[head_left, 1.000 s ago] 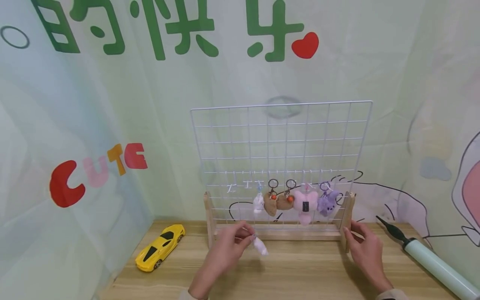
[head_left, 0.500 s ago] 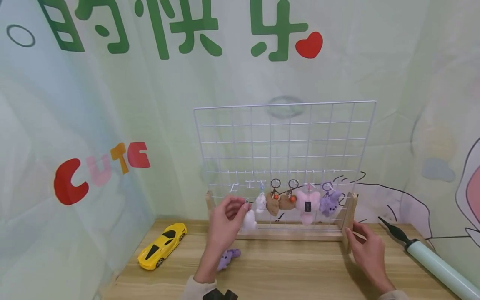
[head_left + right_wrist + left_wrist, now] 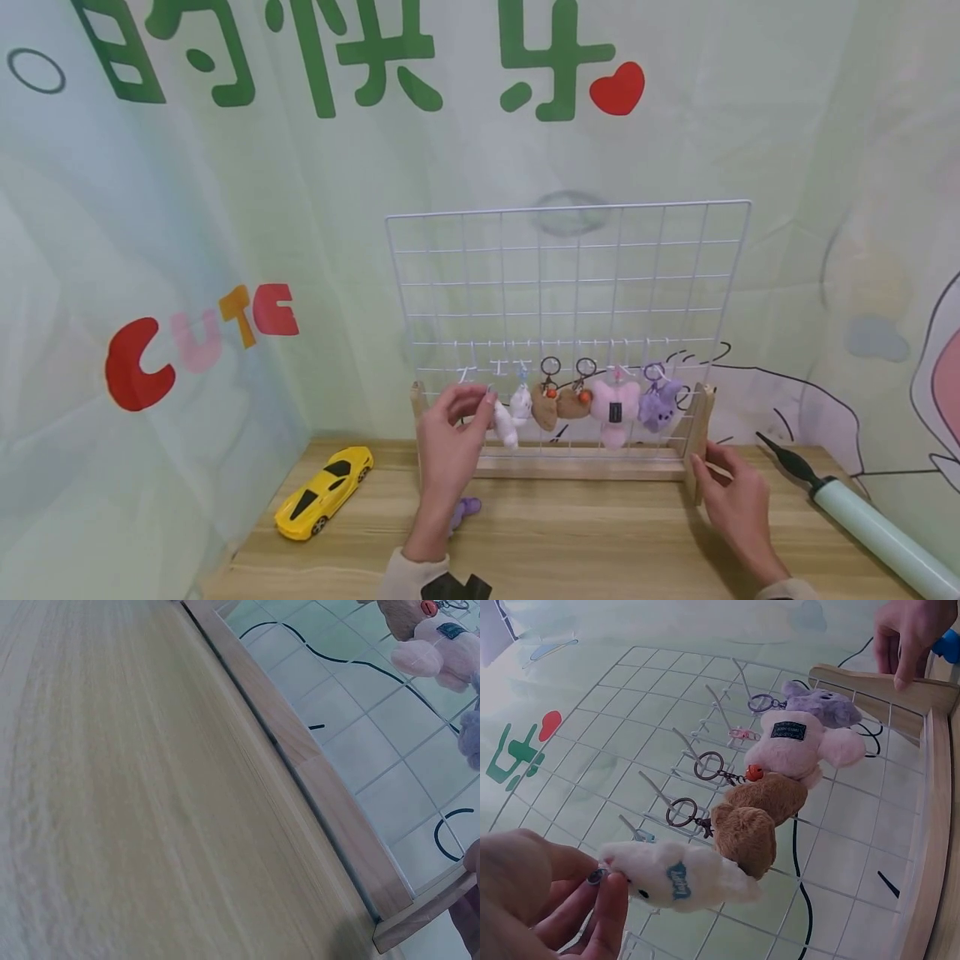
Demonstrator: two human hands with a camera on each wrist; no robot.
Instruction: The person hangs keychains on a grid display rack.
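My left hand pinches a small white plush keychain by its top, in front of the lower left of a white wire grid rack. In the left wrist view, thumb and fingers hold a small metal ring at the end of the white plush. Hanging from hooks are another white plush, two brown plushes, a pink one and a purple one. My right hand grips the right wooden upright; the right wrist view catches only its fingers at the edge.
Bare hooks stick out left of the hung plushes. A purple plush lies on the table, partly behind my left arm. A yellow toy car sits at left, and a pale green pump lies at right.
My left hand has lifted the white plush keychain from low over the table up to the grid's left hooks. The purple plush on the table has come into view. My right hand stays put.
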